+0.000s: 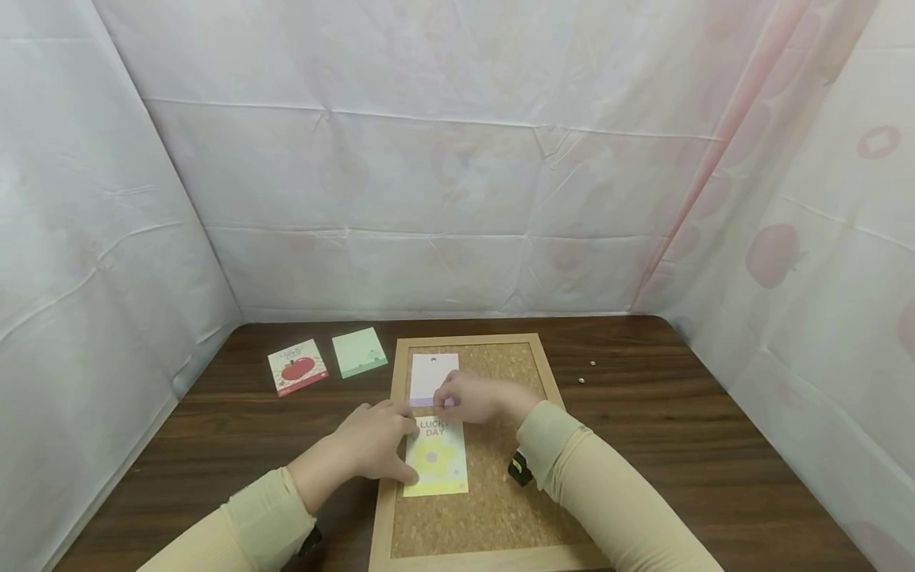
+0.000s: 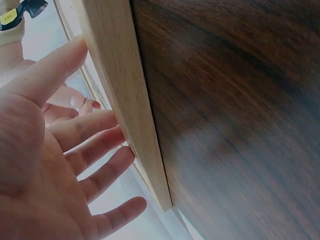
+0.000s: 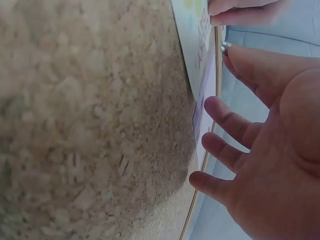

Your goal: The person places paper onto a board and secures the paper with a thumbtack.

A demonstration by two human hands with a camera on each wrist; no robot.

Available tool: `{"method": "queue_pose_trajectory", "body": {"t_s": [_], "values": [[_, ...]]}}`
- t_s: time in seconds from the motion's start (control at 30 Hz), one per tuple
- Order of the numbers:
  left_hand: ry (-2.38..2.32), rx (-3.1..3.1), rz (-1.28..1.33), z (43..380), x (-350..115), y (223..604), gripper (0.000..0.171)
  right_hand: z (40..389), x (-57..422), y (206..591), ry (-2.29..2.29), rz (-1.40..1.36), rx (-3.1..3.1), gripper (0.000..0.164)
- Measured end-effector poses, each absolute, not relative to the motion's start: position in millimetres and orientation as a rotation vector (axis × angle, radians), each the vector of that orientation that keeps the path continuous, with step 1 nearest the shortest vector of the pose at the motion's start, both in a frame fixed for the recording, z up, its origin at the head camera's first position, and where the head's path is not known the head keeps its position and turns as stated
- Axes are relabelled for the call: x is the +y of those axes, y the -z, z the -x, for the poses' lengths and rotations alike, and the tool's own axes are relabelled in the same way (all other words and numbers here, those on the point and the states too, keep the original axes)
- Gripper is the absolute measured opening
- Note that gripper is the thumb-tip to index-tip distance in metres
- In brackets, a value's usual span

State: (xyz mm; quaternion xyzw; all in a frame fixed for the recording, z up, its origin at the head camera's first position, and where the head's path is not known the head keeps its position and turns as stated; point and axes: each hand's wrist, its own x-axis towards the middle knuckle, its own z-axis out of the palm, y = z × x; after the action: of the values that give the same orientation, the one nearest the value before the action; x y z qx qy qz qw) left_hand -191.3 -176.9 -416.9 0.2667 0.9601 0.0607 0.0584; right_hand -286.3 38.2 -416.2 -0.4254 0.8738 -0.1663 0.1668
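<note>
A wood-framed corkboard (image 1: pixel 503 504) lies on the table. On its left part is a yellow card (image 1: pixel 436 473) reading LUCKY DAY, printed with a flower. My left hand (image 1: pixel 368 442) spreads over this card's left side, its fingertips and thumb keeping it against the board. Above it lies a white card (image 1: pixel 425 372) with a purple lower edge and a thumbtack (image 1: pixel 434 360) at its top. My right hand (image 1: pixel 475 396) is over the seam between both cards, pinching a small silvery thumbtack (image 3: pixel 225 48) between thumb and index finger. In the right wrist view its other fingers extend loosely.
On the table left of the board lie a card with a red apple (image 1: pixel 298 368) and a pale green card (image 1: pixel 359 352). Two small thumbtacks (image 1: pixel 581 380) sit on the dark wooden table (image 1: pixel 665 429) to the right. White cloth (image 1: pixel 429 175) encloses the back and sides.
</note>
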Motion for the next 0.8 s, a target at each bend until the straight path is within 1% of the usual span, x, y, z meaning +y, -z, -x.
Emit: {"method": "queue_pose_trajectory", "body": {"t_s": [0.3, 0.8], "values": [[-0.180, 2.904, -0.808, 191.9, -177.1, 416.2, 0.060, 284.0, 39.3, 416.2, 0.397, 1.198, 2.494, 0.010], [-0.182, 2.910, -0.822, 192.9, -178.0, 418.0, 0.059, 276.8, 33.3, 412.8, 0.340, 1.195, 2.556, 0.011]]}}
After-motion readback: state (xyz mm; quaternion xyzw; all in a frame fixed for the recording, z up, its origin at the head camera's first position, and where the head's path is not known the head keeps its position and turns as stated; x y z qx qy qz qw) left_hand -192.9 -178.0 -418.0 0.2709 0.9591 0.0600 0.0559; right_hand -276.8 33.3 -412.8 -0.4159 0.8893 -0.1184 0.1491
